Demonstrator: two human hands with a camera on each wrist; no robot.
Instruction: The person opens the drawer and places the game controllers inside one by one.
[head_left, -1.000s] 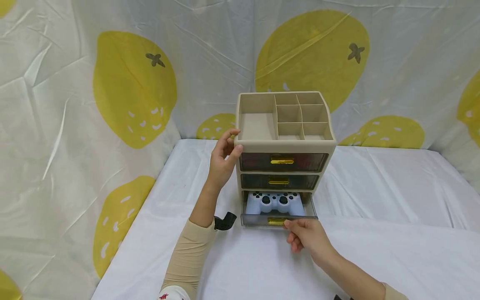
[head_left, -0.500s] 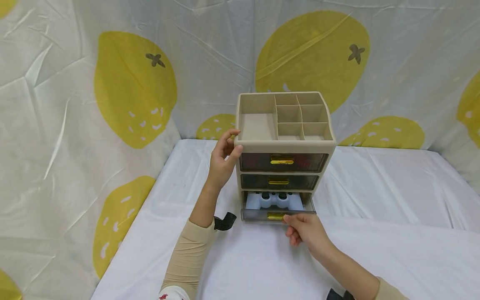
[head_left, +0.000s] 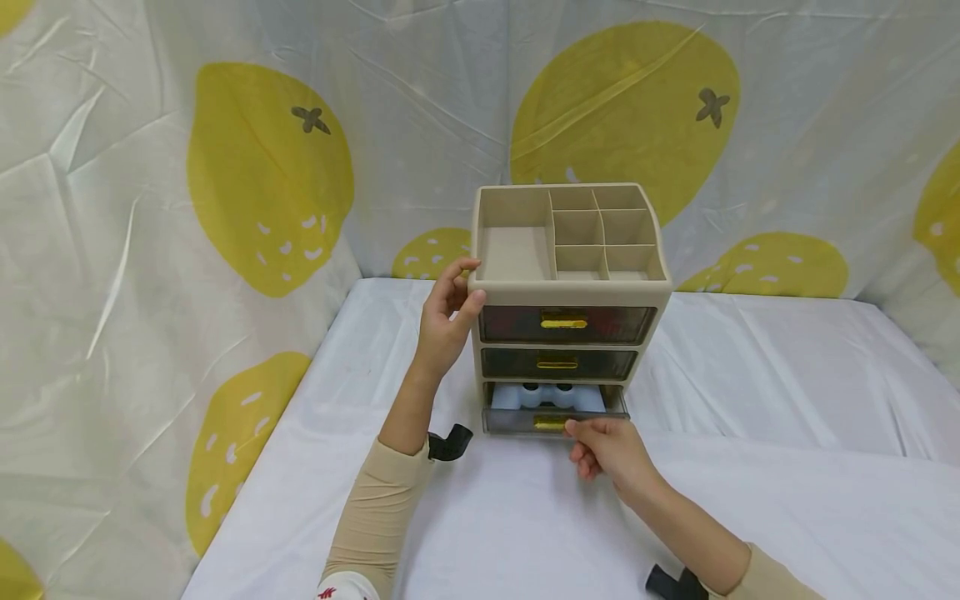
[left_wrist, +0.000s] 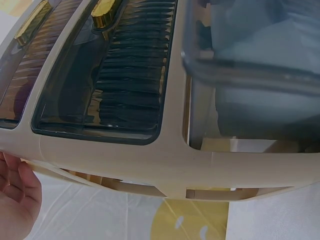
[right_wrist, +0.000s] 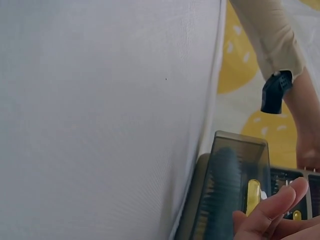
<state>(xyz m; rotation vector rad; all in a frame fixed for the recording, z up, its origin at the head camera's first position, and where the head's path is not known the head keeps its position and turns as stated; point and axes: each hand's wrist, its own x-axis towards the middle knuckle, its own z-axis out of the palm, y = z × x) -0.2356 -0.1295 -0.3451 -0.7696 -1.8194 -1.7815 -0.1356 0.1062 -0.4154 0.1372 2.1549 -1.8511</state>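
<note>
A beige desk organizer stands upright with three smoky, see-through drawers. Its bottom drawer sticks partway out, and inside lies a pale blue game controller, partly hidden under the body above. My left hand holds the organizer's upper left corner, thumb on the front edge and fingers along the side and rim. At the bottom drawer's gold handle, my right hand pinches the right end between thumb and index finger. In the left wrist view, the curled left fingers touch the beige frame.
Gold handles mark the upper drawer and middle drawer, both pushed in. White cloth covers the table. A lemon-print curtain hangs behind. Black wrist mounts jut from both sleeves.
The bottom drawer has slid inward, away from me, with the right hand following it. More of the controller is now hidden under the body. My left hand has stayed put.
</note>
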